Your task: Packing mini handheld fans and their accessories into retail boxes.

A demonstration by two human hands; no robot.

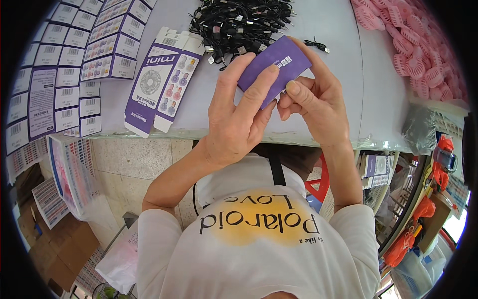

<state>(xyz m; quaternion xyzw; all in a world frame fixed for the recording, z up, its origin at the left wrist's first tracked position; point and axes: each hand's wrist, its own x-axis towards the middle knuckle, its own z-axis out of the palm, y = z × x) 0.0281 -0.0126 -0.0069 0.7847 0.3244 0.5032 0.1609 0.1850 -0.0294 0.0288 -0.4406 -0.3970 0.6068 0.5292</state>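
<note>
A purple cardboard box (279,56) is raised above the table's near edge, tilted, between my two hands. My left hand (231,112) grips it from the left, with the index finger and thumb along its sides and another finger across its face. My right hand (318,97) holds the right end, fingers behind it, while thumb and fingertips pinch at the lower right edge. Whatever is inside the box is hidden. Left of my hands lie flattened purple and white fan cartons (154,82). Beyond the box sits a heap of black charging cables (239,22), and one coiled cable (317,46) lies apart to its right.
Rows of purple and white boxes (64,74) stand at the left on the white table (343,60). Pink handheld fans (416,55) are piled at the far right. Below the edge are a plastic crate (74,169) at left and a crowded shelf (403,199) at right.
</note>
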